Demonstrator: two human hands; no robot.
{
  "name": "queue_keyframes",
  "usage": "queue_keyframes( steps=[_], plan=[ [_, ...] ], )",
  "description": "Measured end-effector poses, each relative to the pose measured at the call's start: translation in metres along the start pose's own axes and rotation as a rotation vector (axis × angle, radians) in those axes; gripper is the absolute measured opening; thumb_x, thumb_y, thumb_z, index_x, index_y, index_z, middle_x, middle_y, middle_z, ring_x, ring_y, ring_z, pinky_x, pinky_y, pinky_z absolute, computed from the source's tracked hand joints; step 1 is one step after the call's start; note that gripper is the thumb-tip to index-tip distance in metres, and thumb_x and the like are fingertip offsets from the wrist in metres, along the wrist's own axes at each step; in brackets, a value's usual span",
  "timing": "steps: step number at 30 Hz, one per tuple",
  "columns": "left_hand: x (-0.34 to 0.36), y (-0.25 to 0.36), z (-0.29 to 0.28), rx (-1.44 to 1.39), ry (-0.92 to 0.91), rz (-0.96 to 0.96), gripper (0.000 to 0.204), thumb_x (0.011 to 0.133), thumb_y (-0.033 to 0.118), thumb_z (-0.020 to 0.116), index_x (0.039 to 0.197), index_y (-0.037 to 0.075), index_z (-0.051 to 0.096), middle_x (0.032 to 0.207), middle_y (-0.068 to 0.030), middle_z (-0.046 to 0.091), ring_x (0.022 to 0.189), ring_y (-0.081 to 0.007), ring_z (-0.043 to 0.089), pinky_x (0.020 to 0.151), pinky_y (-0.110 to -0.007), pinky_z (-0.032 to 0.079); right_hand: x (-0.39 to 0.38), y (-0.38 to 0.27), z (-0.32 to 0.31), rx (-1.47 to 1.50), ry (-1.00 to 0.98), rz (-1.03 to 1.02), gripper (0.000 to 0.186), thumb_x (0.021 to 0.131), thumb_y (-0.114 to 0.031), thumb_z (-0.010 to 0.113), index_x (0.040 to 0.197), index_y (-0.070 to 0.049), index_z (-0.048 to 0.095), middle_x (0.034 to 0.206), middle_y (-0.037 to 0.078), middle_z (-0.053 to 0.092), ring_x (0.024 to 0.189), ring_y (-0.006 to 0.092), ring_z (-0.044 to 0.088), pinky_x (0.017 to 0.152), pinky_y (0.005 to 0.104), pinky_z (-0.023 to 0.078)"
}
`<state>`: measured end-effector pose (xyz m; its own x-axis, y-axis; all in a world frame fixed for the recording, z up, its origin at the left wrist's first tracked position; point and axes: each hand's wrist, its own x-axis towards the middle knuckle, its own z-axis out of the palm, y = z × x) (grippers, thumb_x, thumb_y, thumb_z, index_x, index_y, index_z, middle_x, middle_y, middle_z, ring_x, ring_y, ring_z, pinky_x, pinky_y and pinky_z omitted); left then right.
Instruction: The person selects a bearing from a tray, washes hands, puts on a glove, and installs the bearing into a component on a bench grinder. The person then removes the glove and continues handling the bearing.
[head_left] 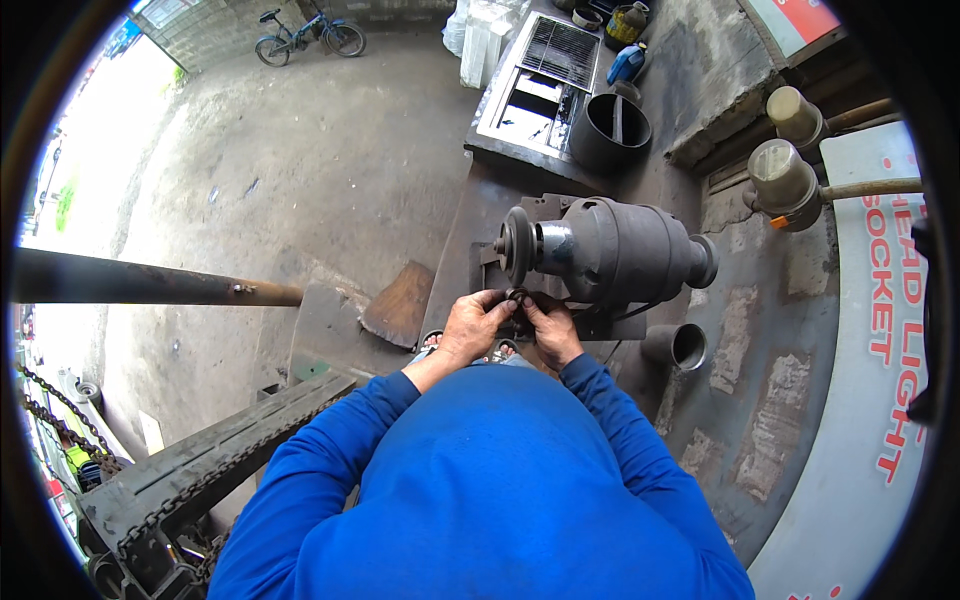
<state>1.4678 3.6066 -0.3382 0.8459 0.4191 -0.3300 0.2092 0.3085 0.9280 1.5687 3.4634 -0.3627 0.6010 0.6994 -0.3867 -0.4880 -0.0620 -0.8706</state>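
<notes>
In front of my body both hands meet at a small dark ring-shaped metal part. My left hand pinches it from the left, thumb and forefinger closed on its edge. From the other side my right hand grips it with thumb and fingers. Just beyond the hands stands a grey bench grinder. Its grinding wheel is at the left end, close above the part; I cannot tell whether they touch. A second, smaller round end is on the grinder's right.
A dark cylinder lies right of the grinder. Farther off are a black bucket, a metal grate and a blue bottle. Left are a wooden board, a steel pole and a chained beam. A sign borders the right.
</notes>
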Motion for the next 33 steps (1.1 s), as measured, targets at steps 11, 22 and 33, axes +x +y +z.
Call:
queue_keyframes(
  steps=[11, 22, 33],
  plan=[
    [0.002, 0.003, 0.001, 0.284, 0.12, 0.019, 0.023, 0.097, 0.014, 0.07, 0.108, -0.006, 0.073, 0.094, -0.0127, 0.078, 0.086, -0.0144, 0.07, 0.08, -0.032, 0.055, 0.003, 0.01, 0.01, 0.054, 0.068, -0.05, 0.025, 0.106, -0.021, 0.061, 0.118, 0.0, 0.068, 0.095, 0.004, 0.07, 0.08, 0.0111, 0.062, 0.074, 0.0275, 0.051],
    [0.002, 0.004, 0.004, 0.316, 0.124, 0.024, 0.024, 0.096, 0.015, 0.071, 0.109, -0.005, 0.073, 0.095, -0.0125, 0.077, 0.086, -0.0149, 0.07, 0.08, -0.032, 0.056, 0.003, 0.014, 0.008, 0.068, 0.086, -0.044, 0.024, 0.107, -0.019, 0.059, 0.118, 0.0, 0.068, 0.101, 0.005, 0.071, 0.085, 0.0125, 0.065, 0.078, 0.0285, 0.053],
    [0.005, 0.008, 0.011, 0.242, 0.092, -0.012, 0.022, 0.097, 0.013, 0.071, 0.106, -0.006, 0.073, 0.093, -0.0123, 0.077, 0.084, -0.013, 0.069, 0.077, -0.031, 0.055, 0.001, 0.009, 0.006, 0.043, 0.179, -0.085, 0.021, 0.105, -0.017, 0.061, 0.115, -0.001, 0.07, 0.094, 0.004, 0.072, 0.075, 0.0112, 0.064, 0.07, 0.028, 0.053]
  ],
)
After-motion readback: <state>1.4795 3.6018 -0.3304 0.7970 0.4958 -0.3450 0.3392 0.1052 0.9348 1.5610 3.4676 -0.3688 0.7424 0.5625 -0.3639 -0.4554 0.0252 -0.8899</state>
